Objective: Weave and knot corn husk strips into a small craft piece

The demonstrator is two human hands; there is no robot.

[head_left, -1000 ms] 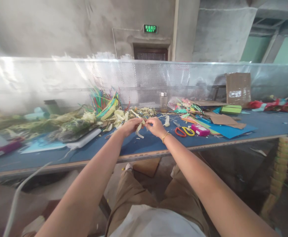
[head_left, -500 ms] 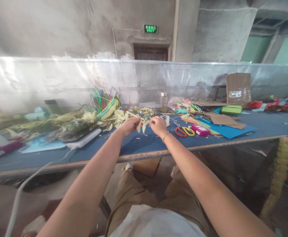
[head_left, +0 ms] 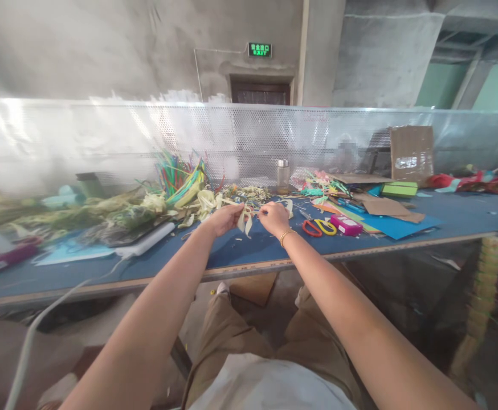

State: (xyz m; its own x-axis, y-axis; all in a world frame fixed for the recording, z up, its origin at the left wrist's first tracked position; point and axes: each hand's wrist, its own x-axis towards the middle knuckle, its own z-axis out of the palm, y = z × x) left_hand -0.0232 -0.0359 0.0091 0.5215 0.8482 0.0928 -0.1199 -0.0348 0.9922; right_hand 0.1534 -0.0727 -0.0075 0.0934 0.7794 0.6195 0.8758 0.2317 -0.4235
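Observation:
My left hand is closed round a pale, leafy stem just above the tabletop. Its thin, cream-green strips look like dried husk or artificial leaves and hang down from the fingers. Close by on the right, my right hand is pinched at the edge of the strips. Whatever lies between its fingertips is too small to make out. Behind the left hand, more pale curled leaves lie on the table. Red-and-yellow-handled scissors rest to the right of my right hand.
On the blue table stands a glass bottle. Colourful stems are bunched behind. At right lie a pink box, cardboard and blue sheets. A white power strip with its cable is at left. A perforated screen backs the table.
The hanging strips have shifted and turned slightly at my left hand's fingertips. Both hands keep nearly the same place, with the right still pinched close by.

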